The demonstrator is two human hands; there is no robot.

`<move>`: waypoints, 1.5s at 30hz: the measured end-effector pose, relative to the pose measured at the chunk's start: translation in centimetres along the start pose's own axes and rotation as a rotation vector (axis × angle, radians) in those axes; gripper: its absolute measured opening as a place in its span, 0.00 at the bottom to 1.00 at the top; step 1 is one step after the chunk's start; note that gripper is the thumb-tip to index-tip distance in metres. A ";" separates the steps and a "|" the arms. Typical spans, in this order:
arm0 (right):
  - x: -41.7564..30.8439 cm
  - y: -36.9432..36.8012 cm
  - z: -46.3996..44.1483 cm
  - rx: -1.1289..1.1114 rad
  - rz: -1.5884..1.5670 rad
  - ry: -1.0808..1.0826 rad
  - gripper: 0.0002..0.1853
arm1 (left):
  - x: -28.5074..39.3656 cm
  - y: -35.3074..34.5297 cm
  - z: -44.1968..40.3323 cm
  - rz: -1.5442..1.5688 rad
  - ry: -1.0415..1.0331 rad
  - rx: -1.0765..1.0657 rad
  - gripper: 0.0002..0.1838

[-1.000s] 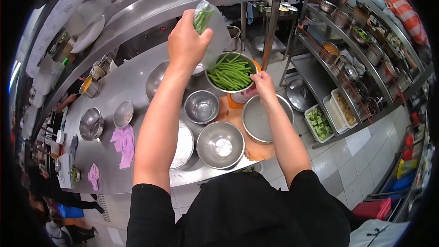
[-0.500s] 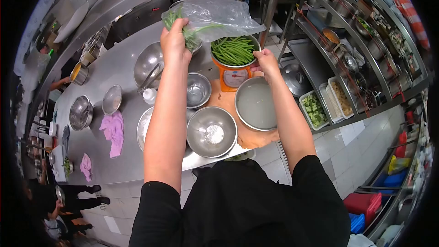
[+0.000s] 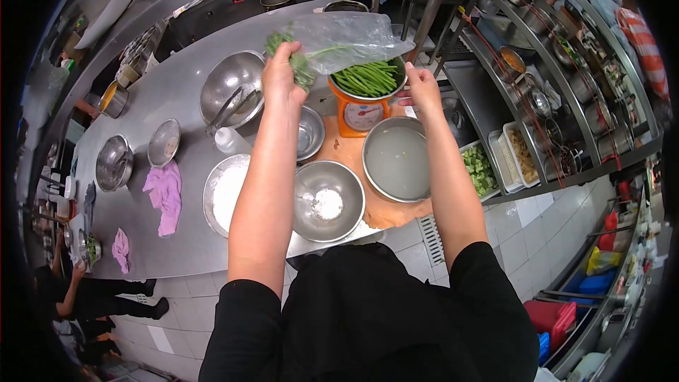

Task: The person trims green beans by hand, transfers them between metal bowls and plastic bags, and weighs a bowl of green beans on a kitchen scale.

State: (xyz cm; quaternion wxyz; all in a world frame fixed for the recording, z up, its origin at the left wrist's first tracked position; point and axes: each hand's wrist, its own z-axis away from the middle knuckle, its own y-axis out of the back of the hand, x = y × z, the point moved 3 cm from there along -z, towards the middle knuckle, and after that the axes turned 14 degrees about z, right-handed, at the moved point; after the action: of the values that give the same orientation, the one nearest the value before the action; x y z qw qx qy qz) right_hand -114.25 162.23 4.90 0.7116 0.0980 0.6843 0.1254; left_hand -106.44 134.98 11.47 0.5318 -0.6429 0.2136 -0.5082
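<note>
While your left fingers [image 3: 288, 48] clamp the plastic bag [image 3: 364, 28] with greens [image 3: 303, 72] remaining inside, beans [image 3: 368, 79] already fill the bowl [image 3: 385, 96] just left of your right fingers [image 3: 411, 73], which grip it.

Both our arms stretch forward, our left forearm [image 3: 266, 170] crossing the near edge of the table [image 3: 194, 240], our right forearm [image 3: 454, 177] passing along its right edge. Our left hand [image 3: 283, 76] is curled closed above the table; our right hand [image 3: 422, 89] has its fingers bent, their tips perhaps slightly apart, partly hidden.
</note>
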 end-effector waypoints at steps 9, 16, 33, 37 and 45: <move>-0.9 -0.5 0.6 0.026 0.039 -0.006 0.25 | -0.1 0.4 0.2 -0.039 0.005 0.023 0.10; 0.0 -0.9 -0.4 0.020 0.038 0.007 0.21 | -0.1 0.9 0.0 -0.036 0.029 -0.001 0.10; 1.0 -1.6 -1.6 -0.049 0.065 0.057 0.11 | -0.3 0.1 1.1 -0.042 0.052 -0.006 0.13; -1.0 -1.1 1.0 0.105 0.210 0.166 0.13 | 0.7 -0.3 3.3 -0.195 -0.050 -0.032 0.16; -3.5 -2.9 9.6 -0.026 0.143 0.299 0.11 | 7.6 2.2 10.1 -0.276 -0.085 -0.029 0.16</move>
State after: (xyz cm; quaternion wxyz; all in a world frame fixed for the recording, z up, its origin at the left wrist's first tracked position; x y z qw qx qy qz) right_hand -104.60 158.70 7.71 0.5923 0.1175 0.7721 0.1981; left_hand -93.95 132.78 13.52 0.4561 -0.6947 0.1074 -0.5457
